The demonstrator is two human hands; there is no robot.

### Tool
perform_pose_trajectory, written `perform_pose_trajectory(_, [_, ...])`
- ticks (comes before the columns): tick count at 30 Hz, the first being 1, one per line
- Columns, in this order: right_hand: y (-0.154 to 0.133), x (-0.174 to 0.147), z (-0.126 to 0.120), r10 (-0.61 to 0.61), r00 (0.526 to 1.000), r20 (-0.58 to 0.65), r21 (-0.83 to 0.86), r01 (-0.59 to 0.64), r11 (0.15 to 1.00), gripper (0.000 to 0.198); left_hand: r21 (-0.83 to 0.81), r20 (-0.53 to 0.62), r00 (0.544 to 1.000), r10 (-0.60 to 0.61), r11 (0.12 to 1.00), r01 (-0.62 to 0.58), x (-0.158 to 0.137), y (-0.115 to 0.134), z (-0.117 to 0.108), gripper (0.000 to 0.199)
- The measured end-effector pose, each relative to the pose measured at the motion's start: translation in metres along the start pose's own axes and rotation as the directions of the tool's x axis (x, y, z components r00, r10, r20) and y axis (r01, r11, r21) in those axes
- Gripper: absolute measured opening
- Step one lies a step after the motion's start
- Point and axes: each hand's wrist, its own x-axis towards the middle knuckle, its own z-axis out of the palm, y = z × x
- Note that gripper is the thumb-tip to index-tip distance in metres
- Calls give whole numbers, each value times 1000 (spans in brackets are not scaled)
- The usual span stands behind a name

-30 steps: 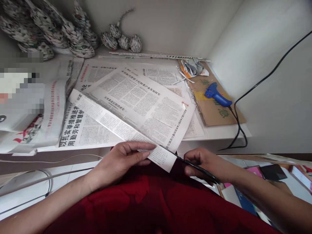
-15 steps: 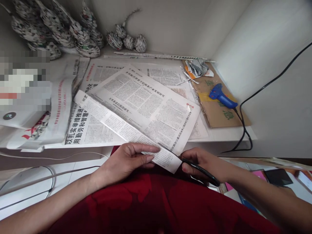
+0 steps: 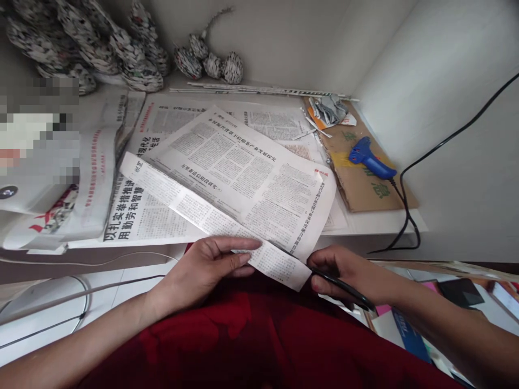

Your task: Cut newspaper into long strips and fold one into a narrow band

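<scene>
A printed newspaper sheet (image 3: 243,178) lies slanted on the table, its near edge folded over into a long strip (image 3: 211,216). My left hand (image 3: 214,265) pinches this strip near its middle, thumb below and fingers on top. My right hand (image 3: 340,270) is closed round a black-handled cutting tool (image 3: 344,286) at the strip's right end. The tool's thin dark front part runs into the fold, mostly covered by paper. Whether it is a knife or scissors I cannot tell.
More newspapers (image 3: 162,216) lie beneath. A blue glue gun (image 3: 371,158) with a black cord rests on cardboard (image 3: 360,197) at right. Thin paper rods (image 3: 259,92) and woven paper gourd shapes (image 3: 141,70) stand along the back. Folded newspaper (image 3: 95,178) lies left.
My right hand and the cutting tool have shifted slightly right and down. The newspaper's right end has moved right with them; its right edge now bows up a little. My left hand keeps its pinch.
</scene>
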Motion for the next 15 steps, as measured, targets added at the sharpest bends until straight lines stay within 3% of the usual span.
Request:
perform_pose_trajectory(3, [-3, 4, 1, -45, 998, 45, 5, 45, 999, 53, 15, 15, 1000, -6, 1000, 6, 1, 1, 2, 26])
perform_pose_trajectory(9, [-17, 10, 8, -250, 967, 44, 53, 248, 967, 53, 18, 9, 1000, -18, 1000, 18, 2, 2, 4, 25])
perform_pose_trajectory(15, [-15, 8, 9, -267, 963, 45, 41, 265, 963, 70, -1, 19, 1000, -24, 1000, 24, 2, 3, 5, 28])
